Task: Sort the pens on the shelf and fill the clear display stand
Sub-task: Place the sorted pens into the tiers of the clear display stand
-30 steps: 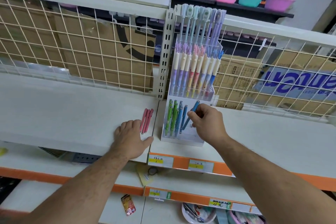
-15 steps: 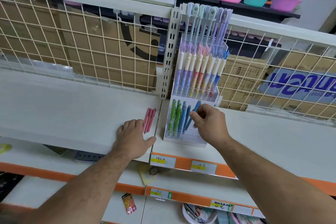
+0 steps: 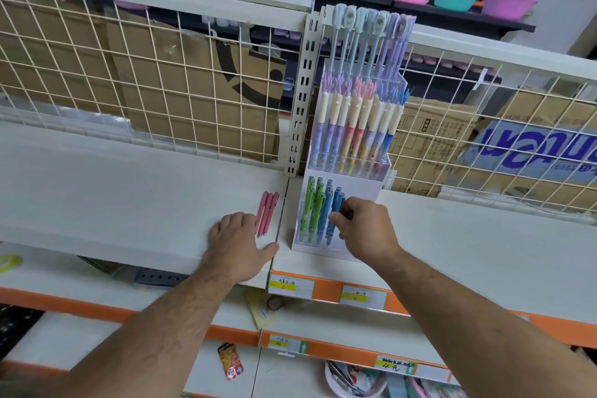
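Pens (image 3: 323, 213) in clear stand (image 3: 349, 184), white shelf (image 3: 129, 197); right fingers (image 3: 339, 221) pinching blue pen (image 3: 336, 207), left fingers (image 3: 235, 220) spread flat

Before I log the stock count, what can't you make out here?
All from the head view:
- Blue pen: its lower part sits behind the right hand; the grip on it is not clear.
- Price labels: writing too small to read.
- Front row of the clear display stand: the right side is blocked by that hand.
- Pink pens: three show; the left hand may hide more.
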`<state>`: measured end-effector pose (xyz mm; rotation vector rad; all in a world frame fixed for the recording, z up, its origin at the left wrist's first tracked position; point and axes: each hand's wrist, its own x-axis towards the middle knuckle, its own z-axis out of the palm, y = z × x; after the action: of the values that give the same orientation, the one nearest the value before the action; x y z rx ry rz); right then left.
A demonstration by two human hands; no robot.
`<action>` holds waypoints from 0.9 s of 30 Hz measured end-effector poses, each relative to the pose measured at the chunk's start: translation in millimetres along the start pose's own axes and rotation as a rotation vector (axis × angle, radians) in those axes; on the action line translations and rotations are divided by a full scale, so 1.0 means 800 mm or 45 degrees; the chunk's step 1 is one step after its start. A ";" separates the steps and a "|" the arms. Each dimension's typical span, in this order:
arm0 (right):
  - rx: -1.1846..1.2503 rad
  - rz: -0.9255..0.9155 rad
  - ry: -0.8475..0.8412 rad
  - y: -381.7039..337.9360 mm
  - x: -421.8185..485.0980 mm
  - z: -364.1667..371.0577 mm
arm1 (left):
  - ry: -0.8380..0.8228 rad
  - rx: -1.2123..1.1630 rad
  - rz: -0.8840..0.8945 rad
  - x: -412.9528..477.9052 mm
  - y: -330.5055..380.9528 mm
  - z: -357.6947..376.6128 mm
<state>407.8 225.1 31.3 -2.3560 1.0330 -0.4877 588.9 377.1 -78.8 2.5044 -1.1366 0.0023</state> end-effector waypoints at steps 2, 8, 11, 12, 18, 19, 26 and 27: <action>0.002 0.030 -0.008 0.000 0.000 0.001 | 0.007 -0.007 -0.001 0.000 -0.001 0.001; 0.088 0.109 -0.012 0.002 -0.002 0.005 | 0.021 -0.010 0.005 0.000 -0.002 0.002; 0.081 0.103 0.000 0.001 -0.004 0.008 | 0.008 -0.015 0.000 0.000 -0.002 0.002; 0.085 0.103 0.004 0.001 -0.005 0.009 | 0.007 -0.014 0.001 0.000 -0.001 0.002; 0.100 0.133 0.042 0.003 -0.014 0.011 | 0.010 -0.012 0.004 -0.001 -0.001 0.001; 0.091 0.139 0.050 0.004 -0.016 0.011 | 0.009 -0.013 0.006 -0.001 -0.001 0.001; -0.003 0.115 0.014 -0.002 -0.039 0.019 | 0.006 -0.043 0.006 0.000 -0.002 0.000; 0.007 0.084 -0.038 -0.005 -0.044 0.025 | 0.010 -0.069 0.002 0.001 -0.003 0.000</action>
<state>397.6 260.7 13.6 -2.3096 1.0901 -0.4284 590.8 378.0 -79.1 2.4540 -1.1206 -0.0175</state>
